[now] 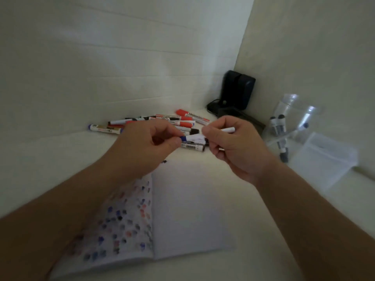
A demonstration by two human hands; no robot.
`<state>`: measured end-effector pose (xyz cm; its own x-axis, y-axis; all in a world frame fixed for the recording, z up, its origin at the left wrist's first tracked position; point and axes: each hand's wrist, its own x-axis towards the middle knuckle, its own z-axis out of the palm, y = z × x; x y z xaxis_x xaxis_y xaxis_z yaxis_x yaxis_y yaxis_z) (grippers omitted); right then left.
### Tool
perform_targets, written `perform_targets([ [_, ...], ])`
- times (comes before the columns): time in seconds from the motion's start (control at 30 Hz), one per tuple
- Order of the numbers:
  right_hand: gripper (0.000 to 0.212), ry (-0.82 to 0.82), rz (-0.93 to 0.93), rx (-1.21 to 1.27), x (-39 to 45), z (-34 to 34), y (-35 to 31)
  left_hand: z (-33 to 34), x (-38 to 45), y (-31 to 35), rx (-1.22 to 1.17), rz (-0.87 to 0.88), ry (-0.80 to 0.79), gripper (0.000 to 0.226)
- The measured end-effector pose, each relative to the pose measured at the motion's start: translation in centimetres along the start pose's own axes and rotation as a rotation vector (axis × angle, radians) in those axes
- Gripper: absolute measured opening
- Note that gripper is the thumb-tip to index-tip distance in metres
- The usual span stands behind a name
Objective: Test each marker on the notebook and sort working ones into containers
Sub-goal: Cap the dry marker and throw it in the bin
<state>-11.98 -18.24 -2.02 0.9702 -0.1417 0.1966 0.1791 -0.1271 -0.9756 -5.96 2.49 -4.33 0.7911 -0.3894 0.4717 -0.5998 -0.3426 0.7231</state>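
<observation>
Both hands hold one white marker with a blue cap above the table. My left hand pinches the blue cap end. My right hand grips the white barrel, whose tail sticks out past the fingers. Below them lies an open notebook; its left page is covered with coloured test dots and its right page is nearly blank, with a small dark mark at the top. A pile of markers with red, blue and black caps lies behind the hands. At the right stand clear containers holding a few dark-capped markers.
A black device stands in the back corner where two white walls meet. A frosted plastic box sits at the right next to the clear containers. One more marker lies just under the held one.
</observation>
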Motion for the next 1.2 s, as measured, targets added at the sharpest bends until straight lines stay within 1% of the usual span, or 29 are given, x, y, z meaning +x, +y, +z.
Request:
perform_targets([
  [0.1, 0.023, 0.106, -0.037, -0.060, -5.2, -5.3, -0.9, 1.9, -1.1, 5.1, -0.040, 0.025, -0.131, 0.010],
  [0.17, 0.022, 0.171, -0.031, -0.036, -10.7, -9.2, -1.0, 4.4, -2.7, 9.1, -0.104, 0.049, -0.213, 0.004],
  [0.23, 0.015, 0.261, -0.004, 0.067, -17.1, -12.7, -0.7, 8.2, -5.2, 13.1, -0.169, 0.072, -0.346, 0.002],
  [0.3, 0.009, 0.405, 0.057, 0.235, -23.8, -16.0, 0.4, 12.9, -8.5, 16.6, -0.207, 0.119, -0.473, 0.005],
  [0.33, 0.003, 0.478, 0.088, 0.330, -27.0, -17.3, 1.2, 15.4, -10.2, 18.2, -0.226, 0.129, -0.542, 0.007],
  [0.4, 0.023, 0.641, 0.137, 0.466, -32.9, -19.7, 3.9, 20.7, -13.4, 20.4, -0.265, 0.105, -0.697, 0.009],
  [0.43, 0.023, 0.724, 0.191, 0.503, -35.7, -20.7, 5.6, 23.5, -14.9, 20.9, -0.288, 0.065, -0.761, 0.010],
  [0.5, 0.006, 0.884, 0.320, 0.513, -40.7, -22.2, 9.9, 29.5, -18.1, 20.5, -0.312, -0.096, -0.879, 0.011],
  [0.6, 0.012, 1.070, 0.557, 0.507, -46.5, -23.0, 17.6, 38.2, -22.6, 17.8, -0.310, -0.509, -1.066, 0.007],
  [0.67, 0.013, 1.139, 0.700, 0.560, -49.5, -22.6, 22.7, 42.8, -25.3, 15.7, -0.243, -0.765, -1.181, 0.011],
  [0.7, 0.014, 1.170, 0.778, 0.590, -50.8, -22.2, 25.2, 44.6, -26.5, 14.6, -0.176, -0.833, -1.228, 0.016],
  [0.73, 0.016, 1.205, 0.849, 0.623, -51.9, -21.7, 27.6, 46.0, -27.5, 13.8, -0.110, -0.865, -1.262, 0.021],
  [0.83, 0.020, 1.321, 0.998, 0.771, -54.8, -20.4, 32.9, 48.6, -29.7, 12.1, 0.008, -0.908, -1.315, 0.029],
  [0.9, 0.023, 1.350, 1.082, 0.826, -56.4, -20.1, 35.2, 49.5, -30.5, 11.7, 0.072, -0.887, -1.403, 0.033],
  [0.97, 0.023, 1.338, 1.163, 0.819, -57.6, -20.1, 36.8, 50.1, -30.5, 11.8, 0.178, -0.719, -1.539, 0.038],
  [1.0, 0.023, 1.322, 1.191, 0.812, -58.0, -20.1, 37.5, 50.3, -30.3, 11.9, 0.209, -0.635, -1.580, 0.041],
  [1.03, 0.024, 1.307, 1.209, 0.808, -58.1, -20.2, 37.9, 50.3, -30.0, 12.0, 0.208, -0.590, -1.601, 0.042],
  [1.1, 0.025, 1.277, 1.215, 0.799, -58.1, -20.4, 38.5, 50.2, -29.0, 12.5, 0.189, -0.555, -1.627, 0.042],
  [1.2, 0.028, 1.192, 1.201, 0.711, -56.1, -21.4, 37.9, 49.7, -26.6, 13.7, 0.198, -0.471, -1.667, 0.046],
])
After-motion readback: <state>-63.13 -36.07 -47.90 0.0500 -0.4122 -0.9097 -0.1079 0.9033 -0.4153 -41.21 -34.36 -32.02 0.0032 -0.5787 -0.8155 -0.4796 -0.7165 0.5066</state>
